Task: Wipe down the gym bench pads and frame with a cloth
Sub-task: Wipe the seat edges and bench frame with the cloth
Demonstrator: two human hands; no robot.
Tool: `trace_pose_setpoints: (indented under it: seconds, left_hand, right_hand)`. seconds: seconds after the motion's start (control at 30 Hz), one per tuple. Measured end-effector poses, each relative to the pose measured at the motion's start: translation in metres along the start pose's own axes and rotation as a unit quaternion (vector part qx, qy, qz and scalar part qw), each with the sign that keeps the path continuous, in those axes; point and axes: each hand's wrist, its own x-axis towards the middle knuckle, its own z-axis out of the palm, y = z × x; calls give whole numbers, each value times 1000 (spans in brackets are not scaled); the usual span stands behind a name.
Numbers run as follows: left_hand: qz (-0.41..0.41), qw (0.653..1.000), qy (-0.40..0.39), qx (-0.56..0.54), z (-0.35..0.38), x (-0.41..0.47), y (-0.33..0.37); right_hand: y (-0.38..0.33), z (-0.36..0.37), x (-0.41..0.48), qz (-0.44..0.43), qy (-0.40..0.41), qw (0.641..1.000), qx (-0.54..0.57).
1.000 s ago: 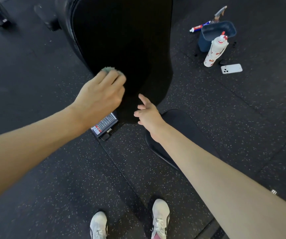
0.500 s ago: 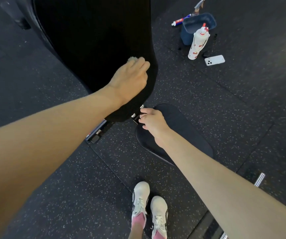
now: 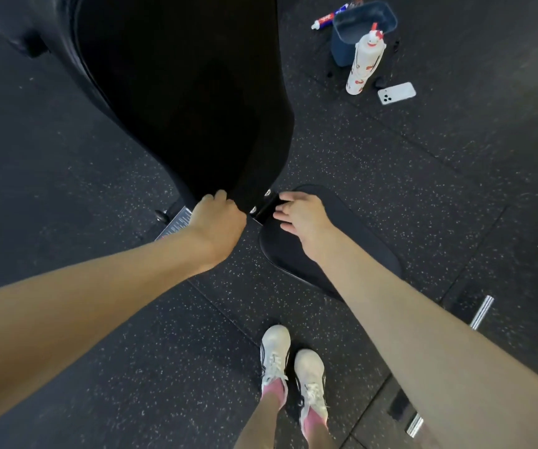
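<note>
The long black back pad (image 3: 180, 92) of the gym bench stood tilted up over the speckled black floor (image 3: 131, 351). The left grip (image 3: 217, 215), a bare hand, sat at the low end of that pad with its fingers curled over the edge. The cloth was hidden, so I cannot tell what this grip held.

The right grip (image 3: 300, 215) was loose and wide and held nothing. Its fingers (image 3: 285, 200) touched the black bracket (image 3: 266, 205) with two shiny bolts, which sat between the back pad and the seat pad (image 3: 358, 222). The right arm lay across the seat pad.

Just left of the left grip, a small label plate (image 3: 177, 222) showed on the frame.

Near the far right corner of the floor stood a blue bucket (image 3: 342, 50). A white spray bottle (image 3: 365, 63) with a red top stood touching it. A white phone (image 3: 396, 93) lay just beside the bottle. A tube (image 3: 329, 19) lay by the bucket.

Two white shoes (image 3: 275, 354) stood on the floor at the near edge
</note>
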Motion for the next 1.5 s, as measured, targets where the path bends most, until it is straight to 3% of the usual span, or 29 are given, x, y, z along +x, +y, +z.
trace_pose_setpoints:
  seconds: [0.07, 0.17, 0.23, 0.3, 0.37, 0.43, 0.5, 0.77, 1.0, 1.13, 1.27, 1.5]
  left_hand:
    - [-42, 980, -13, -193, -8, 1, -1]
    - [-87, 896, 18, -434, -19, 9, -5]
    - [-101, 800, 17, -591, -24, 18, -3]
    - [-98, 675, 4, -731, -33, 20, 7]
    - [-91, 580, -15, -810, -39, 21, 23]
    - [-71, 535, -39, -841, -43, 21, 41]
    - [-48, 513, -69, -855, -46, 19, 61]
    - [-46, 495, -101, -862, -54, -11, 143]
    - [-78, 504, -170, -843, -44, -96, 254]
    - [-95, 493, -154, -851, -63, -139, 288]
    - [-97, 516, -119, -843, -92, -172, 294]
    - [-15, 608, -108, -786, -165, -237, 290]
  right_hand:
    - [-3, -11, -7, 19, 12, 999, 46]
    - [0, -26, -15, 49, 31, 997, 53]
    - [2, -34, -20, 62, 39, 996, 49]
    - [4, -42, -26, 68, 53, 996, 33]
    - [10, -51, -29, 61, 48, 996, 31]
    - [18, -62, -35, 51, 30, 997, 39]
    - [26, -76, -41, 46, 8, 997, 60]
    - [66, -143, -91, 23, 7, 992, 122]
    - [130, -204, -165, 115, 61, 990, 59]
    - [139, -229, -215, 126, 60, 989, 46]
    - [128, -243, -266, 111, 55, 988, 88]
    - [108, -277, -359, 78, 17, 988, 132]
